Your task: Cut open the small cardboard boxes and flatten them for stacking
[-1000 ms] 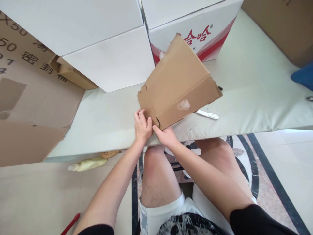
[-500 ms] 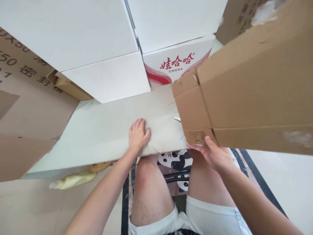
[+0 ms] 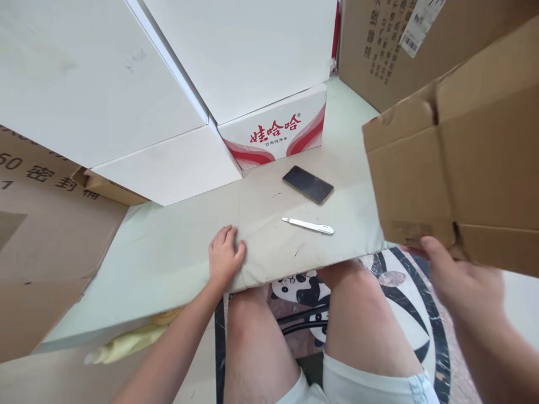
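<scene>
My right hand (image 3: 467, 280) grips the lower edge of a large flattened brown cardboard box (image 3: 492, 151), thumb in front, fingers behind it. The cardboard is held up at the right, beyond the table's front edge. My left hand (image 3: 224, 255) lies flat on the pale table cover (image 3: 168, 241), fingers stretched and holding nothing. To its right lies a slim white utility knife (image 3: 308, 225), its tip pointing left. Behind the knife, a dark smartphone (image 3: 309, 184) rests on the table.
White cartons (image 3: 168, 179) stand along the back, one printed with red lettering (image 3: 275, 132). A brown box (image 3: 46, 224) fills the left side; another brown carton (image 3: 374, 56) stands at the back right. Below the table's left edge lies a yellowish bottle (image 3: 126, 343).
My right hand has carried the cardboard to the right, uncovering the phone and the whole knife. My left hand stays resting on the table. The camera view has shifted.
</scene>
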`<state>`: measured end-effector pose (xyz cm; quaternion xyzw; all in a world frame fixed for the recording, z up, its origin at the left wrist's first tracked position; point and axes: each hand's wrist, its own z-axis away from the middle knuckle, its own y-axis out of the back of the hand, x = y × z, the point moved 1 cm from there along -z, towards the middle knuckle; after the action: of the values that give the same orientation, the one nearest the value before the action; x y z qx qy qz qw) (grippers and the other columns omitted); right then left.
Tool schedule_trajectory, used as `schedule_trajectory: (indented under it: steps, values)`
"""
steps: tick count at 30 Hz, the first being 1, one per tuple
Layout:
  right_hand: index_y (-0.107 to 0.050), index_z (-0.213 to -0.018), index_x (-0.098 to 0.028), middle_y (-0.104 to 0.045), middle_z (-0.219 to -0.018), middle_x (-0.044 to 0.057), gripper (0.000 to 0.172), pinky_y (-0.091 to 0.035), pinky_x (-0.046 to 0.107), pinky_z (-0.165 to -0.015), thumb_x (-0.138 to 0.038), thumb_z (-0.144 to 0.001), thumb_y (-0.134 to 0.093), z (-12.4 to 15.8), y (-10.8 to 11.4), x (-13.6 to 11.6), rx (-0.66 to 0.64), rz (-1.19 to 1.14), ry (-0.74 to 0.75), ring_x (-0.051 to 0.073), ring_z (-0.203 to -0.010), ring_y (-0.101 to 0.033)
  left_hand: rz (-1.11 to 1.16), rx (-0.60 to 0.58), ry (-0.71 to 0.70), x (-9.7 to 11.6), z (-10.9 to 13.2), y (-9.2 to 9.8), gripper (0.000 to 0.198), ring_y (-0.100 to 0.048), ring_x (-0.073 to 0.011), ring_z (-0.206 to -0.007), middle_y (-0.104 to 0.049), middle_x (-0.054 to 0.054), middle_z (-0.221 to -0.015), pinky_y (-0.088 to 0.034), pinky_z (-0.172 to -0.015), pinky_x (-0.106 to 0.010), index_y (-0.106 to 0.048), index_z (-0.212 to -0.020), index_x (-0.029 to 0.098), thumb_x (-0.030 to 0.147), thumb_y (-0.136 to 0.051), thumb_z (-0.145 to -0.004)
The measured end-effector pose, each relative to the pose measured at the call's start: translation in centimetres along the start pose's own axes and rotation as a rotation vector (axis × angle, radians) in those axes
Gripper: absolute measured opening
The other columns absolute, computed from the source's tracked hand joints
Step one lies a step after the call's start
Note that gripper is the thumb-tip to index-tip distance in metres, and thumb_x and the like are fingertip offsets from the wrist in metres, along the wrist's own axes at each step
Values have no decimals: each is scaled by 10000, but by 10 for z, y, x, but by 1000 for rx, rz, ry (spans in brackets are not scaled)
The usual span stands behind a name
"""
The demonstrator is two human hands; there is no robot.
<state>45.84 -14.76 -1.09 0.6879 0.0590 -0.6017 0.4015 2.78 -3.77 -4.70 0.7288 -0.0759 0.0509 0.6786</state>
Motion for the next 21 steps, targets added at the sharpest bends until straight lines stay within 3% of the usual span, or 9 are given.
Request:
schedule_trajectory:
  steps: [4,8,10,12,17,21]
  values:
    - [-697,-677,-330,-801,-1076,116,257,-425,693,-1189,-546,-818,-694,-37,14,-42,124,150,238,453,-1343,-624,1,-11,0,0,0,1,484,-519,-383,-1468,-589,-197,-1533,-431,-1217,-594,-637,-1357,130,348,-441,-971]
    - [-772,-903,-301,-785,-1160,139,208,-449,725,-1087,-488,-845,-701,-72,3,-83,150,243,423,477,-1359,-600,-2,23,-17,-3,0,-2,451,-534,-370,-1459,-610,-186,-1512,-455,-1198,-582,-644,-1338,164,337,-455,-967]
    - [-779,-1105,-233,-753,-1280,185,331,-450,729,-1042,-460,-869,-730,-93,-11,-103,179,257,440,508,-1381,-571,-4,35,-22,-5,0,-5,436,-545,-367,-1449,-619,-182,-1502,-467,-1186,-578,-649,-1327,176,329,-466,-962]
    - [-647,-1367,-157,-692,-1404,227,557,-443,703,-1018,-408,-881,-754,-116,-28,-123,215,252,451,502,-1394,-565,-9,38,-21,-7,0,-6,426,-555,-367,-1439,-626,-180,-1493,-475,-1177,-578,-655,-1316,183,328,-472,-960]
    - [-587,-1360,-49,-687,-1404,222,491,-388,619,-962,-350,-973,-614,-162,-69,-165,179,336,476,413,-1374,-595,-18,30,-19,-8,-1,-6,423,-553,-369,-1442,-625,-180,-1494,-472,-1179,-575,-661,-1312,176,322,-476,-960]
    - [-568,-1399,-65,-665,-1451,202,506,-374,627,-999,-311,-963,-646,-175,-75,-165,221,235,486,407,-1404,-576,-17,16,-22,-7,1,-5,435,-554,-375,-1438,-625,-197,-1486,-471,-1180,-576,-664,-1317,156,317,-477,-959]
